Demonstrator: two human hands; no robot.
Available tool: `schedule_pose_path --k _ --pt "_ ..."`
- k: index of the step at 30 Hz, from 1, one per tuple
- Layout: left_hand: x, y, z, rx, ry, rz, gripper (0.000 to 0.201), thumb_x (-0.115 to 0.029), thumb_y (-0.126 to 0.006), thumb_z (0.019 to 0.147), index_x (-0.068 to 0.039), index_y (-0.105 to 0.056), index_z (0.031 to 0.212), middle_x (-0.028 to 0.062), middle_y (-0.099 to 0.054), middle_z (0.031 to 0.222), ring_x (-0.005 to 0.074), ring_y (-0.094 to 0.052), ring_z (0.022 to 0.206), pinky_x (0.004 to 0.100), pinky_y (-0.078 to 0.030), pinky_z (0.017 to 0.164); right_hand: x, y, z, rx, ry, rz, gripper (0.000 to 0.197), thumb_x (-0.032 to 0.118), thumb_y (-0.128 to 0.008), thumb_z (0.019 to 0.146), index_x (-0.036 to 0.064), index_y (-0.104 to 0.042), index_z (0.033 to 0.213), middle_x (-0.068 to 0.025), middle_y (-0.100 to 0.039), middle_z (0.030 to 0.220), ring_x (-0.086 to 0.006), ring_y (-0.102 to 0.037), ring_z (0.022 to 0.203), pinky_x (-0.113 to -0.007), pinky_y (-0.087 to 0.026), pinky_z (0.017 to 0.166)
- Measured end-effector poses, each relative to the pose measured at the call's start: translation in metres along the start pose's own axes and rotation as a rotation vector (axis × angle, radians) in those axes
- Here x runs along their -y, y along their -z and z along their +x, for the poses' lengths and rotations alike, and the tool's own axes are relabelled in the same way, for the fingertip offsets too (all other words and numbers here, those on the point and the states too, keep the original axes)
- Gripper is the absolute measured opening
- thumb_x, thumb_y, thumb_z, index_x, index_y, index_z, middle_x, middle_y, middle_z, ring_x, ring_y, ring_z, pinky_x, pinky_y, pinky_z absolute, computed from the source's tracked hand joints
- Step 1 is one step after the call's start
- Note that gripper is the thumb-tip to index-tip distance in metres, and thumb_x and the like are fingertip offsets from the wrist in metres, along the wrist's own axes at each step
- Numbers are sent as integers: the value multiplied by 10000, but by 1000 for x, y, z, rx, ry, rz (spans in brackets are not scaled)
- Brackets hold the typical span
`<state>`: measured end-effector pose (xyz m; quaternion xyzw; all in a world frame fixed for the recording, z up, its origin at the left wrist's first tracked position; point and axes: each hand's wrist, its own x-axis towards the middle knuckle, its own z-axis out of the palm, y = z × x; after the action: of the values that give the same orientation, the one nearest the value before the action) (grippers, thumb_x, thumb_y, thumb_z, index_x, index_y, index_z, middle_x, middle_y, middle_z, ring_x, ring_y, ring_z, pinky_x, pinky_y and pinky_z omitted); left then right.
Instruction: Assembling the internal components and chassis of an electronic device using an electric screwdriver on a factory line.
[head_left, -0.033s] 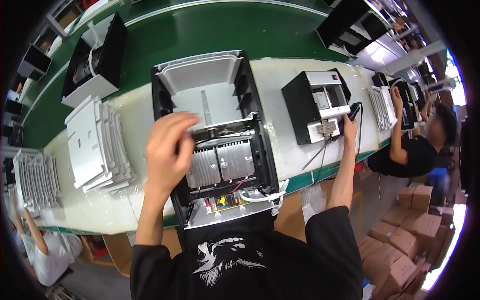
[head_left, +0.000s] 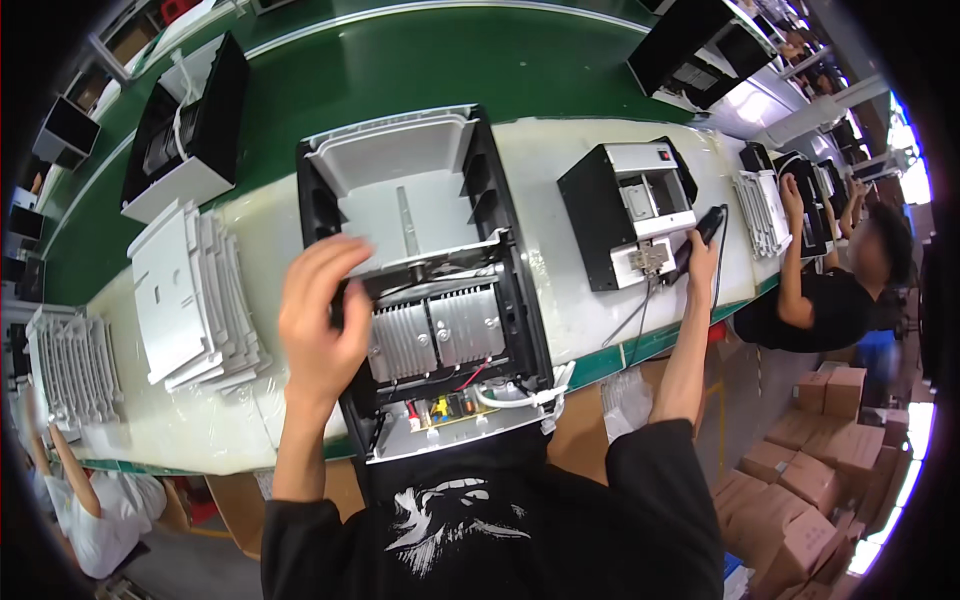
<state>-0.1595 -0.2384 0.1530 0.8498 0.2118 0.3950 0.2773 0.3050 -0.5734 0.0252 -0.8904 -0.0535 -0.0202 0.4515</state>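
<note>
An open black appliance housing [head_left: 528, 300] with a light grey tray part at its far end lies before me. Two finned metal blocks [head_left: 470, 325] sit in its middle, with a small circuit board [head_left: 455, 405] and wires at the near end. My left hand [head_left: 325, 305] hovers over the housing's left side, fingers bent and thumb apart, with nothing visible in it. Off to the right, my right hand [head_left: 703, 255] is closed around a black corded electric screwdriver [head_left: 711, 222]. It is beside a black and white screw feeder [head_left: 590, 220], close to the metal piece on its front.
Stacked white panels [head_left: 180, 300] stand left of the housing, with another panel stack [head_left: 75, 365] farther left. Black units [head_left: 190, 120] rest on the green conveyor [head_left: 440, 60] beyond. A co-worker [head_left: 830, 280] works at the right; cardboard boxes [head_left: 810, 450] fill the floor there.
My left hand has drawn back a little to the left over the housing. My right hand and the screwdriver have shifted slightly at the feeder's front. The whole view has moved slightly.
</note>
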Motion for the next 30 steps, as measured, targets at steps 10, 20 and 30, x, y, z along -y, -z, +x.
schedule_pose_path --k 10,20,30 --pt "-13 3 -50 12 575 -468 830 106 -424 577 42 -283 1393 158 -292 1458 269 -233 1375 363 -167 1122 208 112 -133 -466 500 1148 301 250 -468 905 -4 -553 1040 -99 -592 853 -216 -591 795 -409 -488 799" --pt "-4 -21 -60 -231 573 -630 716 158 -421 486 -17 -498 1177 207 -315 1447 281 -327 1336 349 -251 1099 232 103 -143 -21 863 890 684 716 -394 827 202 -356 1277 -72 -533 717 -176 -501 526 -308 -427 479" --pt "0 -24 -48 -215 574 -613 636 106 -431 490 -33 -504 1106 204 -314 1448 289 -316 1342 356 -216 1109 227 108 -142 223 929 1007 737 722 -435 801 128 -420 1237 -98 -533 740 -199 -505 570 -339 -421 524"
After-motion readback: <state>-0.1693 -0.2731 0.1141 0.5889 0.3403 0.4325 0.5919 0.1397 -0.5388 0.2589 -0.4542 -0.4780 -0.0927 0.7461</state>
